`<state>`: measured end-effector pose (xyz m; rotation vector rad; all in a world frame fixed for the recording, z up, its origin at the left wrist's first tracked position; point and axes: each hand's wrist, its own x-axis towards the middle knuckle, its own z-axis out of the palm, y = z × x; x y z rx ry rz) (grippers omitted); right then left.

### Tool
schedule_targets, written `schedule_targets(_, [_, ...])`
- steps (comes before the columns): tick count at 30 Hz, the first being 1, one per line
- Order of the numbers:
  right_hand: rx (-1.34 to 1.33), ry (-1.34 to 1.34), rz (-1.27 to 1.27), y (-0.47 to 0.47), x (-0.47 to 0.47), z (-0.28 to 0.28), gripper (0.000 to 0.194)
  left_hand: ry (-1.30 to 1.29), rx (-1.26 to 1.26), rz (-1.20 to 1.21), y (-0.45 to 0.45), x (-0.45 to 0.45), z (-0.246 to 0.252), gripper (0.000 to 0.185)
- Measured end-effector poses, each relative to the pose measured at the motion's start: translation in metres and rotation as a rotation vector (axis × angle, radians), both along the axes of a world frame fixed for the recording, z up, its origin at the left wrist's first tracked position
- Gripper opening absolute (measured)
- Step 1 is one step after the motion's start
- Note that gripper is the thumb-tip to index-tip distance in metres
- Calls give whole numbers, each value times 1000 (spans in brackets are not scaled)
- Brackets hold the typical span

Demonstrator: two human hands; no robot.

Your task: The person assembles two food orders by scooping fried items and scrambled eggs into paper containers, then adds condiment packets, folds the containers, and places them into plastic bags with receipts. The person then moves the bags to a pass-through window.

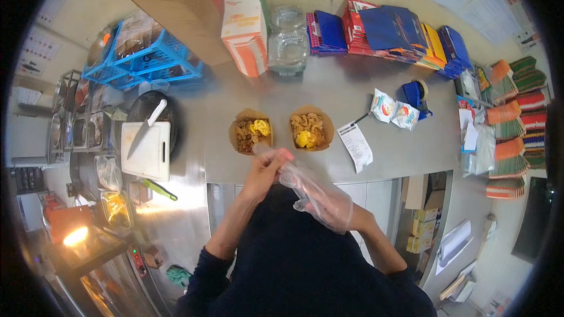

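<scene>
My bare left hand [265, 174] pinches thin clear plastic near the fingertips of my right hand. A loose clear plastic glove [308, 182] covers my right hand [328, 204], which extends towards the left one with the thumb apart. The plastic blurs its fingers, and I see nothing held in them. Just beyond my left hand stands an open kraft paper food box [232, 145] with chopped brown food and yellow scrambled egg [261, 127]. To its right is a second kraft box [328, 130] with similar food and egg [304, 139].
A printed receipt [356, 147], pen [362, 118], white sachets [394, 110] and blue tape dispenser [414, 94] lie right. Leftward, a knife [145, 132] rests on a white cutting board [156, 158]. Clear clamshells [288, 48] and folded cartons [392, 31] line the back. A heat lamp [76, 236] glows lower left.
</scene>
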<state>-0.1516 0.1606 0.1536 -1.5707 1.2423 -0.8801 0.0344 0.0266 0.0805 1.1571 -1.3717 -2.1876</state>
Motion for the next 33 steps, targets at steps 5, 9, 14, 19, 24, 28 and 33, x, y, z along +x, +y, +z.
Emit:
schedule_targets(5, [26, -85, 69, 18, -51, 7, 52, -51, -276, 451, -56, 2, 17, 25])
schedule_targets(9, [502, -312, -222, 32, -88, 5, 52, -8, -562, 280, -112, 18, 75, 34])
schedule_targets(14, [212, -43, 100, 4, -66, -6, 51, 146, -588, -449, -53, -6, 74, 33])
schedule_targets(19, [129, -204, 229, 3, -76, -7, 50, -131, -868, -313, -40, 16, 46, 13])
schedule_targets(24, [304, -228, -158, 13, -132, -50, 45, -304, -921, 668, -184, 101, 58, 31])
schedule_targets(28, [176, 39, -667, -34, -98, -144, 32, 306, -157, 1156, -304, 170, 32, 45])
schedule_targets(33, [140, -17, -770, -51, -76, -203, 23, -177, -415, 1706, -332, 188, -15, 82])
